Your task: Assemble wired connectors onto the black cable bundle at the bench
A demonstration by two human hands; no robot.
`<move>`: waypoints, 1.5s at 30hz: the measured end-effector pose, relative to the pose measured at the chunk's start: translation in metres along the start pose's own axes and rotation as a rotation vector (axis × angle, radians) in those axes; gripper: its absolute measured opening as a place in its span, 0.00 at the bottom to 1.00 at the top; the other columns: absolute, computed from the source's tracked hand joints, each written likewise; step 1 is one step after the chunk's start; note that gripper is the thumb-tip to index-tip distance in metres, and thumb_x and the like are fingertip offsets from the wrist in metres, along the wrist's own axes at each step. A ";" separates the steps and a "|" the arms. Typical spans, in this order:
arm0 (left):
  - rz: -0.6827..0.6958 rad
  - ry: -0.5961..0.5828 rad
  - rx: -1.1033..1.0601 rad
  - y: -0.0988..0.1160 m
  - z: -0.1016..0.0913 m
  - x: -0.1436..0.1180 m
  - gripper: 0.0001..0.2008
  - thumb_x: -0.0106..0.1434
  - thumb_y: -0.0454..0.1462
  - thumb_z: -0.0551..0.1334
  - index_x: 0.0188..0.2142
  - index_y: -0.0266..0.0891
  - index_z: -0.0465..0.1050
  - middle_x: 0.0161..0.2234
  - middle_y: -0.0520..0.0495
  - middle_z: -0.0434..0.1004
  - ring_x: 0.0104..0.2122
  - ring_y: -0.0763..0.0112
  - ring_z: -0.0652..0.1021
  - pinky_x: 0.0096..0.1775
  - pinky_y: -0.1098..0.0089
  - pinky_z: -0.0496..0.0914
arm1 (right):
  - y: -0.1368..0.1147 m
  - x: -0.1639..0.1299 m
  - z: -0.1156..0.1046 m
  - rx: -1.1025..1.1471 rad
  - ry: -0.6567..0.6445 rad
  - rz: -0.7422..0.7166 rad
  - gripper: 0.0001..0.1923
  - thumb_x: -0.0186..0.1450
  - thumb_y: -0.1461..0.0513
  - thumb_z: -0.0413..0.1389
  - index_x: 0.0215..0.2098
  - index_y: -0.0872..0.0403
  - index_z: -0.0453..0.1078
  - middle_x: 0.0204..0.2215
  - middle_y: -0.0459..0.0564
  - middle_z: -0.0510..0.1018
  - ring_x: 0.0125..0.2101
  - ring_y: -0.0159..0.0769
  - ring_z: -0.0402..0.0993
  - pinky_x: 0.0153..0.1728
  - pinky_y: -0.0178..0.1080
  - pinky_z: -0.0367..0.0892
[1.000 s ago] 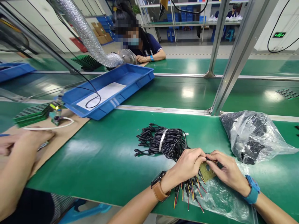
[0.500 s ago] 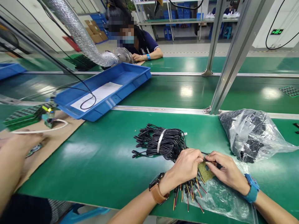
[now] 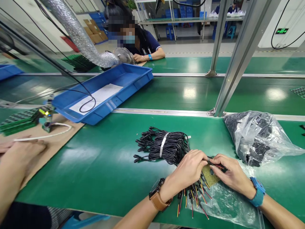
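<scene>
Near edge of green bench: small yellow board between both hands.
Left hand: pinching board's edge, resting over cable bundle.
Right hand: gripping a thin wire at the board.
Step, likely: seating wire into board.
Next move: steady board, fine fingertip alignment.

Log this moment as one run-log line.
left hand: pinching small board | right hand: holding wire at board | cable bundle: on table, tied

Green worktop, black-and-white striped cable bundle with red and yellow wire ends (some black too), mustard-yellow board, bright blue tray, tan cardboard sheet.
</scene>
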State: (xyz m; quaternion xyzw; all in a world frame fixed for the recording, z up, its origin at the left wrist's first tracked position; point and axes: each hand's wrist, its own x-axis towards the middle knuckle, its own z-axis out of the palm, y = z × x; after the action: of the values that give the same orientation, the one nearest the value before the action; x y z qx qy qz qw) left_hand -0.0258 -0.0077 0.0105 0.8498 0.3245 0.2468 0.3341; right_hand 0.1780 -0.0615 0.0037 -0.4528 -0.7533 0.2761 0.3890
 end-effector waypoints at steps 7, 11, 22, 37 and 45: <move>-0.009 0.042 0.028 -0.003 0.006 -0.002 0.10 0.65 0.26 0.55 0.30 0.39 0.65 0.27 0.50 0.71 0.30 0.67 0.72 0.35 0.67 0.64 | -0.001 0.000 0.004 0.031 -0.007 -0.001 0.07 0.73 0.65 0.53 0.44 0.53 0.73 0.33 0.50 0.78 0.30 0.36 0.76 0.31 0.37 0.71; -0.014 0.049 0.045 -0.002 0.009 -0.002 0.10 0.65 0.27 0.55 0.29 0.40 0.65 0.27 0.50 0.71 0.30 0.67 0.72 0.34 0.67 0.64 | -0.003 0.001 0.007 0.048 -0.019 0.013 0.07 0.73 0.64 0.53 0.44 0.53 0.74 0.33 0.50 0.78 0.30 0.36 0.76 0.31 0.37 0.72; 0.069 -0.077 0.025 0.007 -0.025 -0.003 0.09 0.69 0.31 0.57 0.31 0.39 0.69 0.29 0.49 0.74 0.32 0.67 0.74 0.37 0.67 0.67 | 0.001 -0.005 -0.072 -0.362 0.146 -0.018 0.17 0.75 0.59 0.52 0.29 0.52 0.72 0.22 0.48 0.75 0.22 0.36 0.71 0.25 0.37 0.66; 0.071 -0.049 0.478 -0.002 0.013 0.012 0.08 0.70 0.27 0.55 0.39 0.37 0.71 0.37 0.44 0.71 0.38 0.60 0.70 0.40 0.61 0.67 | 0.044 -0.022 -0.112 -0.890 0.047 0.222 0.14 0.71 0.64 0.45 0.31 0.53 0.69 0.30 0.54 0.75 0.28 0.41 0.73 0.31 0.41 0.65; 0.158 0.017 0.204 -0.008 -0.001 0.004 0.08 0.69 0.27 0.52 0.37 0.37 0.67 0.33 0.47 0.73 0.34 0.65 0.71 0.39 0.63 0.64 | 0.043 -0.022 -0.104 -0.932 -0.146 0.322 0.09 0.70 0.61 0.51 0.35 0.52 0.72 0.36 0.54 0.75 0.38 0.47 0.75 0.37 0.43 0.68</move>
State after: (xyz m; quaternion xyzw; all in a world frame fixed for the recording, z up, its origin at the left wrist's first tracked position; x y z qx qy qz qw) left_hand -0.0273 0.0002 0.0060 0.9002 0.2828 0.2452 0.2225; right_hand 0.2915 -0.0554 0.0200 -0.6686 -0.7423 -0.0026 0.0439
